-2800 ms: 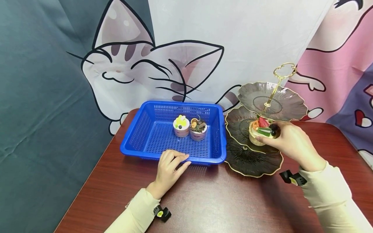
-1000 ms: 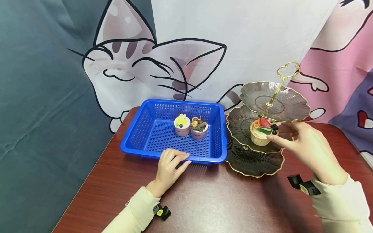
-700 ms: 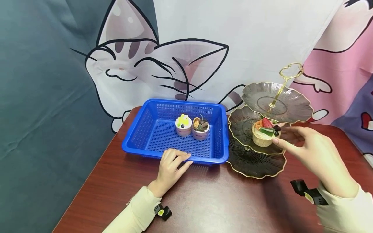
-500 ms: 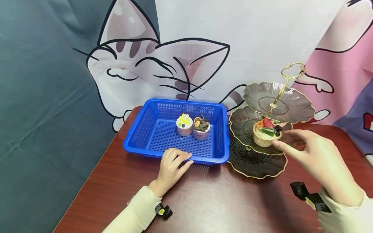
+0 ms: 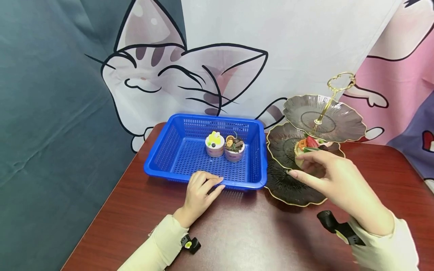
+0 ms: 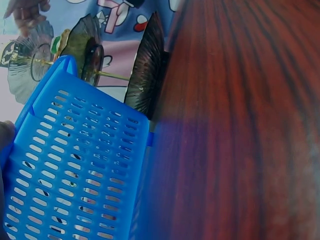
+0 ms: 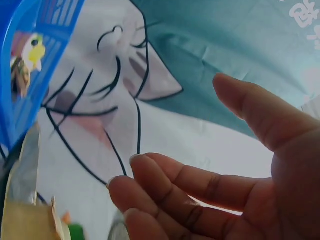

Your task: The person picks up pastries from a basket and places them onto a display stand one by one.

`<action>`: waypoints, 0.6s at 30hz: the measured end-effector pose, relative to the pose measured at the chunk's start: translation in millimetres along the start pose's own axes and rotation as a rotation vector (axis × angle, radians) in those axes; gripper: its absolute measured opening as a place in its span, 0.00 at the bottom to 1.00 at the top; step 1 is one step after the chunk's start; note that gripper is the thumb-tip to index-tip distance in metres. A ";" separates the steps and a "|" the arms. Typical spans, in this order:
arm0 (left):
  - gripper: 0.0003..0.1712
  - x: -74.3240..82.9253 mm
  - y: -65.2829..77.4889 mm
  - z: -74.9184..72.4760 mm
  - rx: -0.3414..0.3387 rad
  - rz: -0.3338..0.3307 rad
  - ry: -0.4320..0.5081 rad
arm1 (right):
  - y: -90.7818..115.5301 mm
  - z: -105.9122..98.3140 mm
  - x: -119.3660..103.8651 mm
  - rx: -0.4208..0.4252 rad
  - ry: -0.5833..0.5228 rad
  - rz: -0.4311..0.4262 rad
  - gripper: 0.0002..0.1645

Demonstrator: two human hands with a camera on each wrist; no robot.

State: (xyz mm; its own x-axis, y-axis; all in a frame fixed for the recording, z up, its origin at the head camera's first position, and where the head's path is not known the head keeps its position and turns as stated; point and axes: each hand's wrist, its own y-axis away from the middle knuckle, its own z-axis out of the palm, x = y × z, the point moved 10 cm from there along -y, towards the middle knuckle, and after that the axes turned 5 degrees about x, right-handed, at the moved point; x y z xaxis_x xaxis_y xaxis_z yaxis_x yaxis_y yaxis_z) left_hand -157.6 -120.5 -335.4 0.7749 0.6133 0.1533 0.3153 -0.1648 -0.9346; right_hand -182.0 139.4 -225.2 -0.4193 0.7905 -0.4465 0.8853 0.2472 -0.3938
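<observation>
Looking partway tbh: tart (image 5: 306, 145) placed on right stand (image 5: 335, 120), cups (image 5: 215, 146) left in basket (image 5: 193, 154), near rim (image 5: 173, 175) pinched by left hand (image 5: 200, 191), right hand (image 5: 339, 181) empty

Head: high, forward-down; left wrist: close beside basket (image 6: 82, 167), sideways; right wrist: toward backdrop (image 7: 175, 135), seemingly inverted; all share basket.

Your left hand (image 5: 198, 192) and right hand (image 5: 339, 182) are bare. Behind the left hand, your left sleeve (image 5: 161, 241) is pale cream, plain and softly creased, reaching the wrist; behind the right hand, your right sleeve (image 5: 384, 242) matches. On each wrist's thumb side sits a small black device: the left wrist camera (image 5: 194, 245) is blocky, the right wrist camera (image 5: 326, 221) rounded in front, both marked yellow-green.
</observation>
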 end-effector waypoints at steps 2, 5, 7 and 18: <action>0.15 -0.1 -0.8 1.0 -0.013 -0.009 -0.003 | -3.2 5.7 -6.9 -0.012 -0.008 -0.030 0.19; 0.15 -0.2 -2.9 3.1 -0.042 -0.023 -0.013 | -9.6 14.8 -17.1 -0.025 -0.004 -0.077 0.17; 0.16 -0.2 -4.1 4.4 -0.059 -0.026 -0.022 | -14.5 21.2 -22.5 -0.039 0.004 -0.098 0.16; 0.12 1.6 -6.3 8.6 -0.137 -0.026 -0.081 | -47.3 62.4 -41.7 -0.156 -0.036 -0.120 0.18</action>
State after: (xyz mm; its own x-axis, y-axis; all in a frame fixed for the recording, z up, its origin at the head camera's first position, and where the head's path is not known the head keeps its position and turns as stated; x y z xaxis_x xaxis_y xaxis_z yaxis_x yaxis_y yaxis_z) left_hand -163.1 -111.9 -332.1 0.7202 0.6784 0.1452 0.4106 -0.2481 -0.8774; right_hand -218.9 59.8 -238.1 -0.5283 0.7302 -0.4333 0.8477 0.4248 -0.3177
